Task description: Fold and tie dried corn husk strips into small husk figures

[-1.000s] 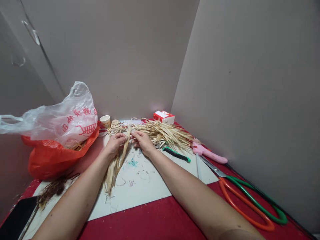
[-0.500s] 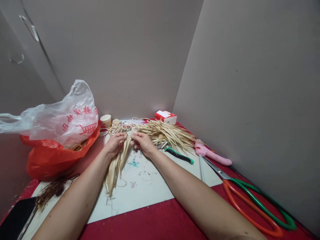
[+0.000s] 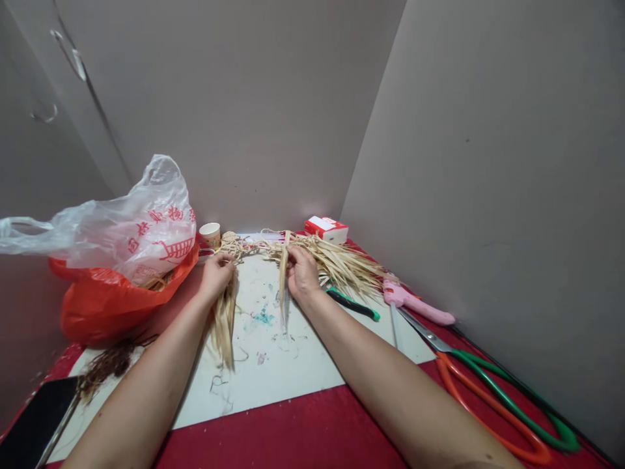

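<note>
My left hand (image 3: 216,276) is closed round the upper end of a bunch of dry, straw-coloured leaf strips (image 3: 223,332), whose tails hang down over the white board (image 3: 273,374). In my right hand (image 3: 301,270) a single pale leaf strip (image 3: 283,277) is pinched between thumb and fingers, standing roughly upright. The two hands are apart, with bare board between them. Just behind the right hand lies a fanned heap of similar dry strips (image 3: 349,264). A knotted, cord-like tangle (image 3: 234,244) sits beyond the left hand.
At left stands a red and white plastic bag (image 3: 122,303), near a paper cup (image 3: 209,234). Green-black pliers (image 3: 354,304), a pink glue gun (image 3: 420,305) and large scissors (image 3: 434,340) lie right. A red-white box (image 3: 327,229) is behind; a dark phone-like slab (image 3: 36,423) front left.
My hands have moved apart. The right one has drawn a single strip away to the right, while the left has shifted left with the rest of the bunch.
</note>
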Available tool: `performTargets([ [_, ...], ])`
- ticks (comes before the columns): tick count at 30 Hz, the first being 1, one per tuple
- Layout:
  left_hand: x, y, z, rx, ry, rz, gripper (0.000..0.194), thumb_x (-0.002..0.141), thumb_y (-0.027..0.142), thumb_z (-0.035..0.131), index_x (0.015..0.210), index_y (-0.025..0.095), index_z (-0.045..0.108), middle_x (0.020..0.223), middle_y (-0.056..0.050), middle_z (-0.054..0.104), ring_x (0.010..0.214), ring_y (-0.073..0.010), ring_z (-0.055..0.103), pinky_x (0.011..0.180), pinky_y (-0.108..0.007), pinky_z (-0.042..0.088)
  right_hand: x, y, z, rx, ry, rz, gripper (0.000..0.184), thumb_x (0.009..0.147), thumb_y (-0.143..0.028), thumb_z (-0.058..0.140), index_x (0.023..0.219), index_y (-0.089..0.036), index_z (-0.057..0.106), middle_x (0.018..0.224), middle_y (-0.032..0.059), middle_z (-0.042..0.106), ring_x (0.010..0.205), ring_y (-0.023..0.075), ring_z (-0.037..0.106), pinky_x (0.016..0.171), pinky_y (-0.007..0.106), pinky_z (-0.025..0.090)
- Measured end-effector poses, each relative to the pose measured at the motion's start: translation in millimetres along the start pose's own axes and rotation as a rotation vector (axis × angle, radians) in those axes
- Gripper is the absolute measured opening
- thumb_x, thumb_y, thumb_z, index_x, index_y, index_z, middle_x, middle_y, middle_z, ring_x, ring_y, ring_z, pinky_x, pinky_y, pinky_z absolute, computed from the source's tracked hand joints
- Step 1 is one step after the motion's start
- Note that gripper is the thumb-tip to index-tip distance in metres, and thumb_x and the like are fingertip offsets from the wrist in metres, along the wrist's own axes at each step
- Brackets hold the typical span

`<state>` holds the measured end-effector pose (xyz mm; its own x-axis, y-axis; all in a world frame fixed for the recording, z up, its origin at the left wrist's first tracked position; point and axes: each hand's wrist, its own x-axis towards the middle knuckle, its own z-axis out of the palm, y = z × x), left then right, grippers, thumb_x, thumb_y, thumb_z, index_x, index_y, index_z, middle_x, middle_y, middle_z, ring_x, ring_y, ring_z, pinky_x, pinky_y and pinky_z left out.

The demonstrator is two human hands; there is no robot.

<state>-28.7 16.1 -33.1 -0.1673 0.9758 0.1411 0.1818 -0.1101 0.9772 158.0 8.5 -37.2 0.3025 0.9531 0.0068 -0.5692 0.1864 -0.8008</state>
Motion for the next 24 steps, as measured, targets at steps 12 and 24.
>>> performTargets([
  [12,-20,10,21.4,-0.222,-0.276,-0.043,0.032,0.065,0.043,0.073,0.077,0.015,0.064,0.061,0.002,0.058,0.049,-0.0083,0.049,0.047,-0.02,0.038,-21,15,9,-0.291,-0.396,0.11,0.036,0.055,-0.043,0.08,0.071,-0.016,0.062,0.052,-0.0044,0.059,0.043,0.0072,0.051,0.039,0.017,0.038],
  [24,-9,24,8.2,-0.636,-0.128,-0.337,0.021,0.074,0.024,0.065,0.075,0.017,0.046,0.054,0.005,0.052,0.035,-0.003,0.038,0.037,-0.015,0.029,-9,10,4,-0.118,-0.185,0.072,0.034,0.055,-0.039,0.079,0.074,-0.018,0.059,0.057,-0.0051,0.056,0.047,0.0067,0.052,0.039,0.016,0.039],
])
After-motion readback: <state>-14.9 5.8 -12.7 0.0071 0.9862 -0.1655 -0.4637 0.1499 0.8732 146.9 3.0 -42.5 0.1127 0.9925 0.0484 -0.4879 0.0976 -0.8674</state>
